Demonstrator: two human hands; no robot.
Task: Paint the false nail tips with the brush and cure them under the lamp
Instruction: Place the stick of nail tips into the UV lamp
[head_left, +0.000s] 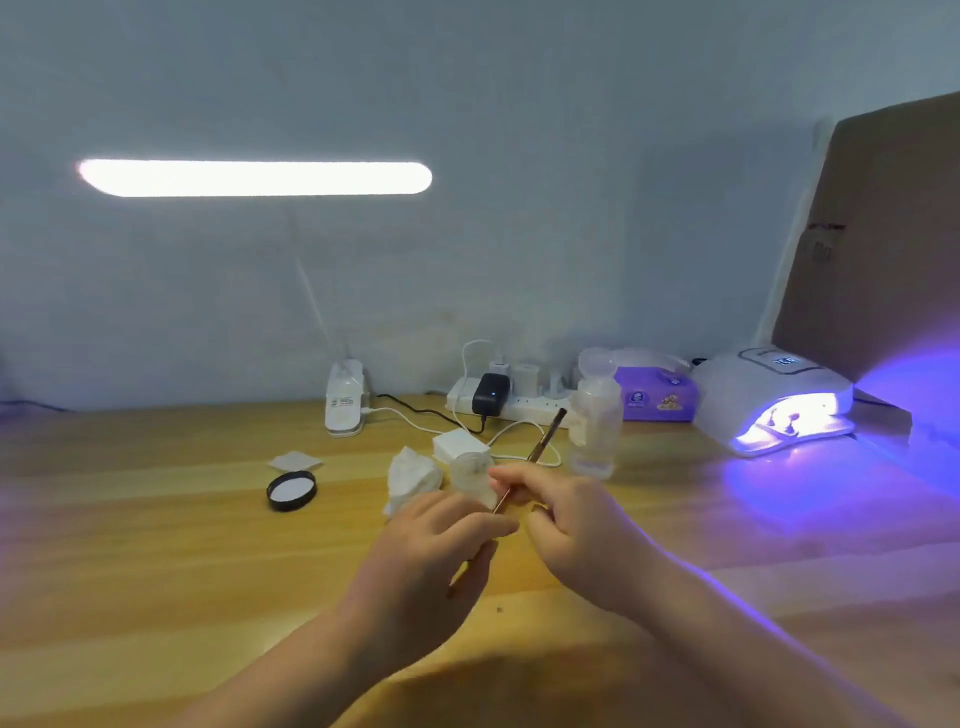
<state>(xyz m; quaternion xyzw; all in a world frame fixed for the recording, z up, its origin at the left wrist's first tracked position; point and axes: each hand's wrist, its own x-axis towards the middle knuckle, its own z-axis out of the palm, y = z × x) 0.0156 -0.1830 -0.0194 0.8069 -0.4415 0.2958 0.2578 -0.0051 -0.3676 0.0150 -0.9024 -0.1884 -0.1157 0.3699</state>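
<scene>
Two hands meet at the lower centre of the frame above a wooden table (156, 561). Right hand (576, 519): fingers curled, pinching a thin brush (540, 449) near its middle. Long axis of the brush: diagonal, its dark upper end pointing toward the upper right, its lower end running down-left toward the left hand. Left hand (431, 556): fingers bent and drawn together around a second slender stick (470, 569) that slants the same way beneath the palm; whether a nail tip sits on it cannot be told through the blur.

Just behind the hands: a small clear jar (470, 467), a crumpled white tissue (413, 478) to its left, and a black lid (291, 490) lying open side up farther left. A clear bottle (595, 426) stands upright right of the brush's upper end.

Right edge of the frame: a white curing lamp (769, 400), lit, casting violet light across the table; small shapes show inside its mouth, too blurred to name. Beside it on the left, a purple tissue box (657, 397). Centre rear: a white power strip (519, 402) holding a black adapter. Upper left: the glowing bar of a desk lamp (254, 177).
</scene>
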